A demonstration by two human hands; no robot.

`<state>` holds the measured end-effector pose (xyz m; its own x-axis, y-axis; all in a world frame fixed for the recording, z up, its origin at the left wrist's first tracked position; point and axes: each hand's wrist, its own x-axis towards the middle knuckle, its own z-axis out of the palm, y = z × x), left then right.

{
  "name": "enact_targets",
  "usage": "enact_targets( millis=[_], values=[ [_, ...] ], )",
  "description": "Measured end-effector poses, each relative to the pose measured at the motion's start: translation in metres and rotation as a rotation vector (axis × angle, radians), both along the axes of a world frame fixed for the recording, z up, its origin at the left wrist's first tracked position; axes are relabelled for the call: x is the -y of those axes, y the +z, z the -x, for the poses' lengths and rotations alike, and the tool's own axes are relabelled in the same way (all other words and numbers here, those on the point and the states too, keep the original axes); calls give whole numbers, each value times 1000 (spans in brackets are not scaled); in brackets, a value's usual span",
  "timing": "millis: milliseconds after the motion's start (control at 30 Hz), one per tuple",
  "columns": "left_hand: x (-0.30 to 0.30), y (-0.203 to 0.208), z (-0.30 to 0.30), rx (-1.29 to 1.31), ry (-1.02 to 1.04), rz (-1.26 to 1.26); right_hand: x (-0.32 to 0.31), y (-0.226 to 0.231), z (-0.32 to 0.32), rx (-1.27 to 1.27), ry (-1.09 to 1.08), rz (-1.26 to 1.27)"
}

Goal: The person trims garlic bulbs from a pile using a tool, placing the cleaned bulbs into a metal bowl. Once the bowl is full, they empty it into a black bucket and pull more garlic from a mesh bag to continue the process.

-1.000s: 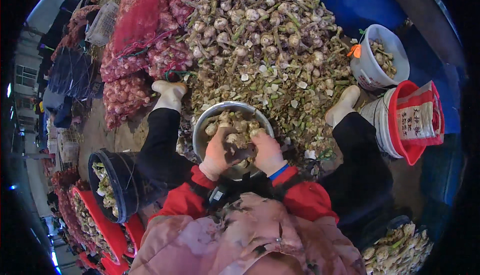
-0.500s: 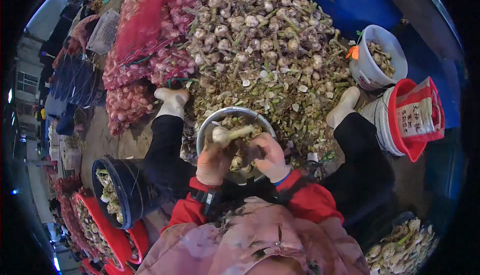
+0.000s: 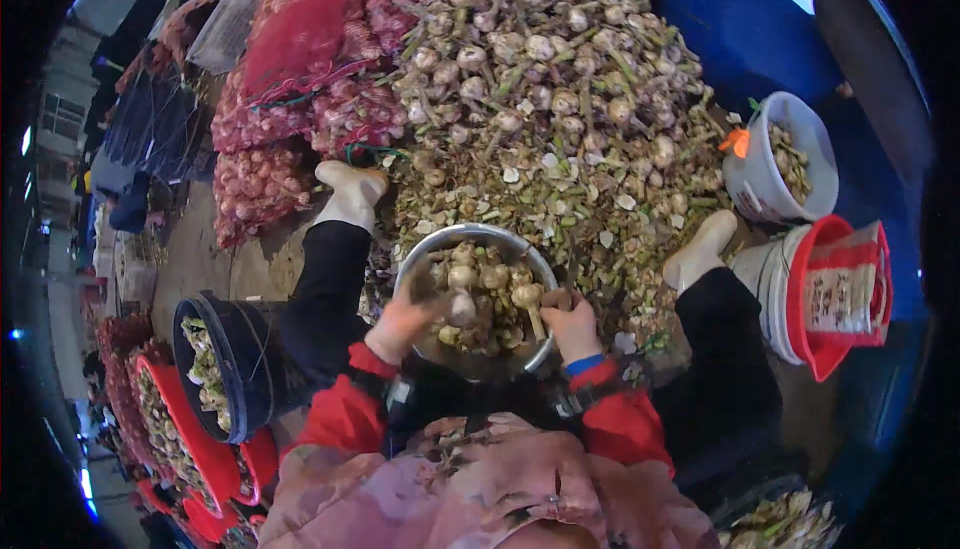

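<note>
A metal bowl (image 3: 412, 261) of garlic bulbs sits between my legs. My left hand (image 3: 398, 327) hangs over its left side, its fingers smeared by motion near a pale garlic bulb (image 3: 461, 307). At the right rim, my right hand (image 3: 571, 327) has its fingers curled together; what they hold, if anything, is hidden. Just beside those fingers lies a stemmed garlic bulb (image 3: 527, 296), its stalk pointing down toward me. Whether the fingers touch that stalk I cannot tell.
Ahead rises a large heap of stemmed garlic (image 3: 540, 49), with trimmings around its foot. Red mesh sacks (image 3: 262, 189) stand left. A white bucket (image 3: 752, 184) and a red tub (image 3: 822, 349) are right. A black bucket (image 3: 250, 389) tilts beside my left leg.
The stemmed garlic bulb that my left hand held up over the bowl is no longer in it. My hands have moved apart toward opposite sides of the bowl. The view has shifted slightly.
</note>
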<state>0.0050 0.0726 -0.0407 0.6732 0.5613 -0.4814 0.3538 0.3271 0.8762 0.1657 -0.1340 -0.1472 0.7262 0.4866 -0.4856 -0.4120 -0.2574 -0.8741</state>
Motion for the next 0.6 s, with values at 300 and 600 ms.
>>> enact_targets(
  millis=[300,600],
  values=[
    [-169,-99,-144,-808,-758,-1321,-11,-21,2,0,102,120],
    [-203,-155,-163,-1151,-924,-1091,-19,-11,-9,-141,122,25]
  ],
)
